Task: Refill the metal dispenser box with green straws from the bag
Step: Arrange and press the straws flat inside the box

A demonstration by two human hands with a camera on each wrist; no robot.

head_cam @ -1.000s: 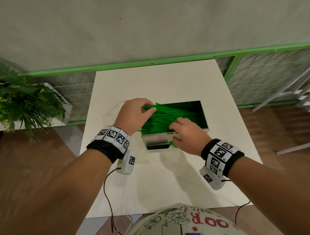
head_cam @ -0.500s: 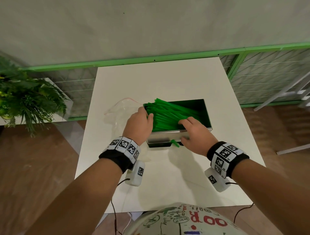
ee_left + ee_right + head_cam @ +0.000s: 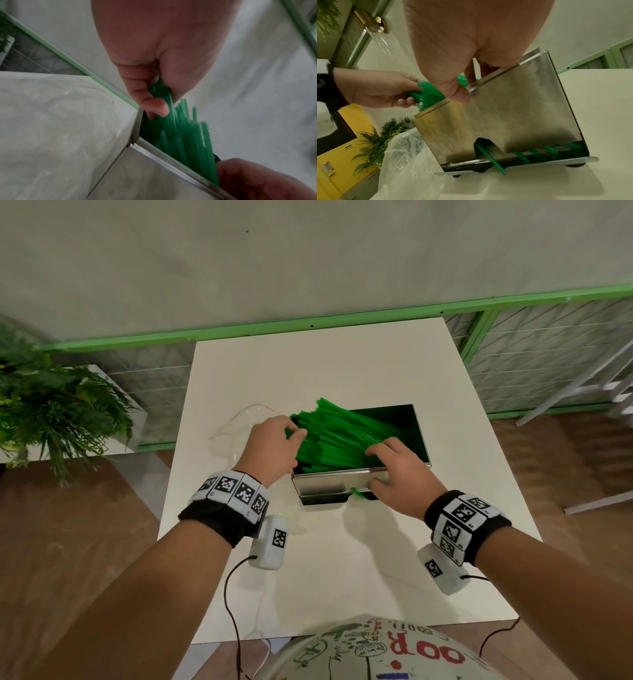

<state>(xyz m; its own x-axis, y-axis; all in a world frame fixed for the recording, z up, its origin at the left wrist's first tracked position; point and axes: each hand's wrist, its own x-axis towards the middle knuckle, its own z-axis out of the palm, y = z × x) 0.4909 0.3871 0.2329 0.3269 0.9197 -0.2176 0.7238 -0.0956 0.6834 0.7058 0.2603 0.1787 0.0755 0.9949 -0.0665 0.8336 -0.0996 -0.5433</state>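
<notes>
A white table (image 3: 342, 364) stands by a green rail (image 3: 308, 324). On it the metal dispenser box (image 3: 329, 486) holds green straws (image 3: 346, 433) tilted over its left rim; the bag (image 3: 239, 424) lies just left. The left hand (image 3: 270, 446) curls round the straw ends; the right hand (image 3: 402, 470) clasps the front wall, thumb outside.

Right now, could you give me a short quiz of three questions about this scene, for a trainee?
1. True or false: the straws lie flat inside the box.
2. Where is the bag? A: on the table, left of the box. B: inside the box. C: on the floor.
3. Which hand grips the straws' raised ends?
Key: 1 false, they slant up over the left rim. 2 A. 3 the left hand.
</notes>
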